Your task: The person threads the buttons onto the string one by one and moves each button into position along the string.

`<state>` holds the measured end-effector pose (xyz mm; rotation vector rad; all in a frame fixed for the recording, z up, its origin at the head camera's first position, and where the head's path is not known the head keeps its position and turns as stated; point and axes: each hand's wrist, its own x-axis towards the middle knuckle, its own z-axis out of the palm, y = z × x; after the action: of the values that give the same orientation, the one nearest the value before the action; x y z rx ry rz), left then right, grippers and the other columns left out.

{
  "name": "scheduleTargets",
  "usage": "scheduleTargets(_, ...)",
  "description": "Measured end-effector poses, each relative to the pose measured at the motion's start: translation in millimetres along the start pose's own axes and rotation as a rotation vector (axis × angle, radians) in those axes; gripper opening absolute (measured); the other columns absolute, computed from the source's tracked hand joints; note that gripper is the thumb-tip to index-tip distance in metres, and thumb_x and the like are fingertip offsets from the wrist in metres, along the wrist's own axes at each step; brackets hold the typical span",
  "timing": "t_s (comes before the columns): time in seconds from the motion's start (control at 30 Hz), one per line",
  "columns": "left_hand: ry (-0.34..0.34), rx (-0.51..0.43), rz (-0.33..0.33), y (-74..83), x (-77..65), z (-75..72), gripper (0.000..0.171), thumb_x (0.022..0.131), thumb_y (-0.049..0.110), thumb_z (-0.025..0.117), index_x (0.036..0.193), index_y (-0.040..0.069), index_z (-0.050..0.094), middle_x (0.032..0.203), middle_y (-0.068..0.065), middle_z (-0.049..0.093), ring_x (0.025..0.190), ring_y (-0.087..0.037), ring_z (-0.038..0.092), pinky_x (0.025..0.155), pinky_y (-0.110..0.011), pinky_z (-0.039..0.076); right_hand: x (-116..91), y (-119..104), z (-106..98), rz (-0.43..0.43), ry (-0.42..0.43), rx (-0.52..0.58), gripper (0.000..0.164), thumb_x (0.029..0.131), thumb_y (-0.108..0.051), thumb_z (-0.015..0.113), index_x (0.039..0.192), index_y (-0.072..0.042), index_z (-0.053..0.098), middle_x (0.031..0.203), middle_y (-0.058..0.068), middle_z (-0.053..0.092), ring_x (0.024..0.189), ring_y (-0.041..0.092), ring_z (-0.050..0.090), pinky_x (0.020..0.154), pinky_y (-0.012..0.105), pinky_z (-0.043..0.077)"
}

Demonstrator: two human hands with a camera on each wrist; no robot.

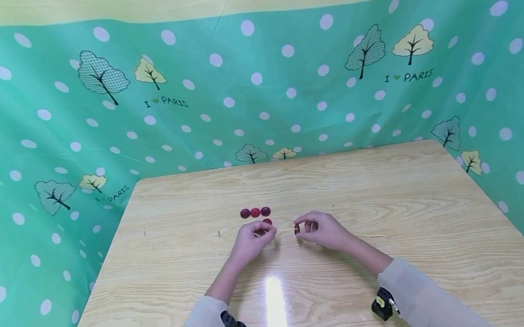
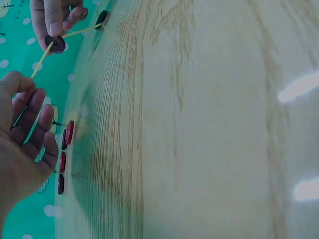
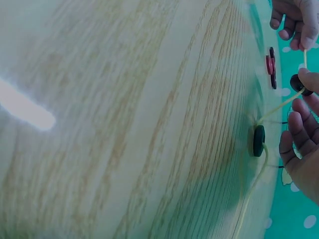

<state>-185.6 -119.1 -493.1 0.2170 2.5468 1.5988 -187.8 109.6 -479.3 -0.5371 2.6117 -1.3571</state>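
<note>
My left hand (image 1: 252, 240) pinches a thin yellow cord (image 2: 42, 60) between thumb and fingertip, with its other fingers loosely bent. Across from it, my right hand (image 1: 322, 230) holds a dark, flat round bead (image 2: 55, 44) between thumb and finger. The cord passes through this bead and runs taut between the hands. A second dark bead (image 3: 258, 141) on the same cord stands on edge at the table, below the right hand. Past the right wrist trails the cord's tail (image 1: 372, 236).
Three loose beads, dark and red, lie in a row (image 1: 255, 212) beyond the left hand. Another red bead (image 1: 267, 222) sits just in front of them, partly hidden by that hand. The wooden table (image 1: 173, 203) reaches back to a green dotted curtain (image 1: 202, 88).
</note>
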Motion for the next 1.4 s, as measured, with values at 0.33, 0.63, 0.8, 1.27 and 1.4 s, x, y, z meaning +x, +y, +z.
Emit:
scheduleTargets(0.33,0.004,-0.009,0.008,-3.1,-0.7,-1.5,0.011,0.083,0.021,0.069,0.089,0.012,0.071,0.083,-0.001,0.067,0.075,-0.012,0.056,0.062,-0.021,0.047,-1,3,-3,0.040,-0.020,0.020,0.034,0.082,-0.020,0.072,0.112,-0.005,0.066,0.079,0.001,0.057,0.067,0.012,0.049,0.054,0.020,0.043)
scheduleTargets(0.63,-0.004,-0.019,-0.009,-6.4,-1.5,-1.6,0.011,0.083,0.019,0.070,0.089,0.011,0.071,0.082,-0.002,0.066,0.073,-0.011,0.055,0.061,-0.019,0.046,-4,5,-8,0.045,-0.030,0.032,0.034,0.082,-0.019,0.071,0.111,-0.003,0.066,0.077,0.002,0.058,0.065,0.013,0.048,0.052,0.019,0.040)
scheduleTargets(0.8,-0.006,-0.024,-0.014,-9.2,-1.3,-1.2,0.011,0.083,0.019,0.070,0.088,0.011,0.072,0.083,-0.002,0.066,0.073,-0.011,0.055,0.061,-0.019,0.046,-5,9,-10,0.038,-0.036,0.029,0.033,0.082,-0.017,0.071,0.112,-0.003,0.066,0.078,0.002,0.059,0.065,0.011,0.049,0.052,0.019,0.041)
scheduleTargets(1.27,-0.023,0.002,0.011,-11.7,-1.4,-1.9,0.012,0.083,0.019,0.069,0.090,0.010,0.071,0.084,-0.001,0.067,0.072,-0.010,0.055,0.061,-0.019,0.048,-8,16,-16,0.049,-0.054,0.022,0.034,0.082,-0.016,0.071,0.113,-0.004,0.065,0.076,0.002,0.059,0.065,0.013,0.049,0.052,0.021,0.041)
scheduleTargets(1.4,-0.024,-0.002,0.008,-11.9,-1.4,-1.8,0.011,0.083,0.019,0.069,0.089,0.010,0.071,0.084,-0.002,0.067,0.073,-0.011,0.055,0.061,-0.019,0.047,-8,18,-15,0.050,-0.059,0.017,0.034,0.082,-0.018,0.071,0.113,-0.004,0.065,0.076,0.001,0.059,0.065,0.013,0.050,0.052,0.021,0.042)
